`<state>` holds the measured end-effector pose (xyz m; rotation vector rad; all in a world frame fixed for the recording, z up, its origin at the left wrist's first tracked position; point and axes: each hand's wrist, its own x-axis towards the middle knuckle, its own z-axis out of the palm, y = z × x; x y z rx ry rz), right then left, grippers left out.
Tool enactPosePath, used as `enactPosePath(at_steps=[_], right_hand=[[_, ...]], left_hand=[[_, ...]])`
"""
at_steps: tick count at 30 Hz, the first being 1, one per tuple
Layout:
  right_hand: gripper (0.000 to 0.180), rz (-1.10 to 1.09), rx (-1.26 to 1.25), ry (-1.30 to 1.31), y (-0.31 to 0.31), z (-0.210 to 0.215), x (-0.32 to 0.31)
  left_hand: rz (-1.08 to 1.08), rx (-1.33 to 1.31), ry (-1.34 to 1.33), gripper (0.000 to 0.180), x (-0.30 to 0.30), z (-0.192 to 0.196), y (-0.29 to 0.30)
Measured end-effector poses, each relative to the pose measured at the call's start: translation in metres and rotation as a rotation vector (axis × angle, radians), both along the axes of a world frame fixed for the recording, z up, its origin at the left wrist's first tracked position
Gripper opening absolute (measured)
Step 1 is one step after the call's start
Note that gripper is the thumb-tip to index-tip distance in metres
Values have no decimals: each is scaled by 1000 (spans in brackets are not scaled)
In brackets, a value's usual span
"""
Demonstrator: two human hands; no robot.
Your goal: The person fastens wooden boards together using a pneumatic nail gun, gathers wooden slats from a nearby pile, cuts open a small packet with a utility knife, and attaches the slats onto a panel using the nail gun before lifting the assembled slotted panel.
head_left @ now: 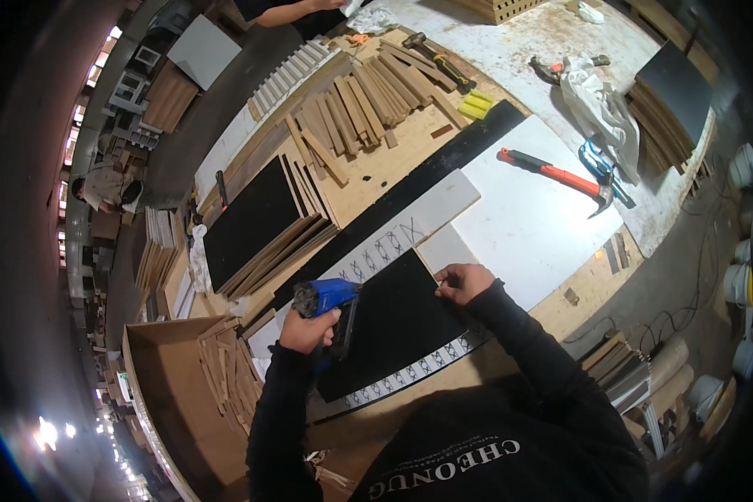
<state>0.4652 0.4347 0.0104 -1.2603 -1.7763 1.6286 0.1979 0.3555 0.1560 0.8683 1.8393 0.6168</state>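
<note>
My left hand [306,330] is wrapped round the handle of a blue and black nail gun [333,293], its nose over the left edge of a black panel [397,309]. At that panel's right edge, my right hand [468,283] is closed in a pinch. Something small and pale shows at its fingertips, too little to name. Under and around the black panel lie white boards, and one white strip [448,199] along its far side carries drawn crossed marks. A similar marked strip [414,371] runs along the near edge.
Beyond lie loose wooden strips [351,109], stacked black panels [255,217] and a claw hammer [560,174] on a white board [531,217]. A cardboard box [163,368] with wood scraps stands at left. Another person's arm [297,12] reaches in at the far side.
</note>
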Motion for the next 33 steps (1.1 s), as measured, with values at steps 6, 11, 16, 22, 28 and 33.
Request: enactPosePath(at_steps=[6, 11, 16, 22, 28, 33], right_hand=[[19, 40, 40, -102, 1, 8, 1], [20, 27, -2, -59, 3, -5, 0], [17, 26, -10, -91, 7, 7, -5], [25, -33, 503, -145, -9, -14, -9], [46, 40, -124, 569, -87, 72, -53], [54, 252, -85, 499, -97, 123, -52]], left_hand=[[42, 21, 1, 17, -17, 4, -41], [54, -4, 15, 21, -14, 2, -54], [60, 4, -23, 23, -1, 10, -40], [5, 53, 21, 32, 11, 7, -38], [-120, 541, 52, 50, 54, 15, -39], [-227, 640, 359, 41, 90, 66, -72]])
